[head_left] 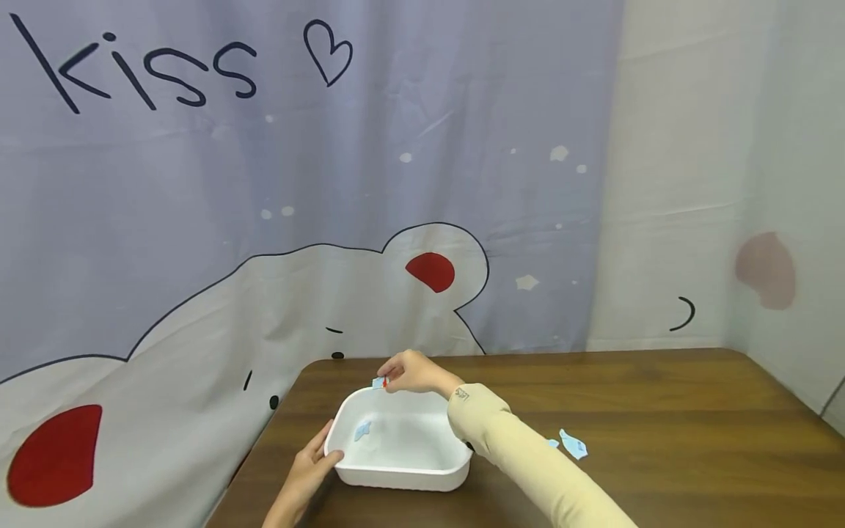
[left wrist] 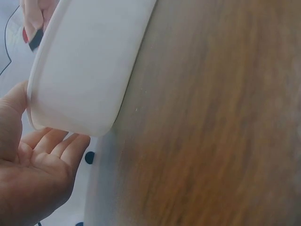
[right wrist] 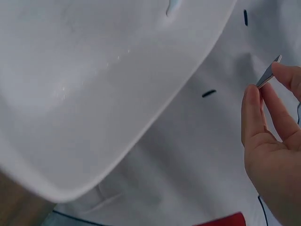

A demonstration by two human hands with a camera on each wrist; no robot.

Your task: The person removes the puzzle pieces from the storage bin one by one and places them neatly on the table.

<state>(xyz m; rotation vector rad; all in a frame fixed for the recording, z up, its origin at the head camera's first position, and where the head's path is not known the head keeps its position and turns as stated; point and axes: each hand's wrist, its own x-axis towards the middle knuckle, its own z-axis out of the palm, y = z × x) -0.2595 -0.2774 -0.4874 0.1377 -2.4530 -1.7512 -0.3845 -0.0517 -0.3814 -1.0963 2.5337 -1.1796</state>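
A white plastic basin (head_left: pixel 403 479) stands on the wooden table. My left hand (head_left: pixel 305 471) grips its left side, with the thumb at the rim and the fingers against the outer wall (left wrist: pixel 80 89). Over the far rim, my right hand (head_left: pixel 417 372) pinches a small light-blue piece (head_left: pixel 378 382) between thumb and fingertips. From the right wrist view that thin flat piece (right wrist: pixel 269 75) appears edge-on, beyond the basin's edge. Another light-blue piece (head_left: pixel 362 430) lies inside the basin at the left. What the pieces are made of, I cannot tell.
To the right of the basin, a light-blue piece (head_left: pixel 573 445) with dark markings lies on the table (head_left: pixel 660 440). A second piece (head_left: pixel 553 443) beside it is partly hidden by my right sleeve (head_left: pixel 528 462). A printed curtain (head_left: pixel 370 183) hangs behind the table.
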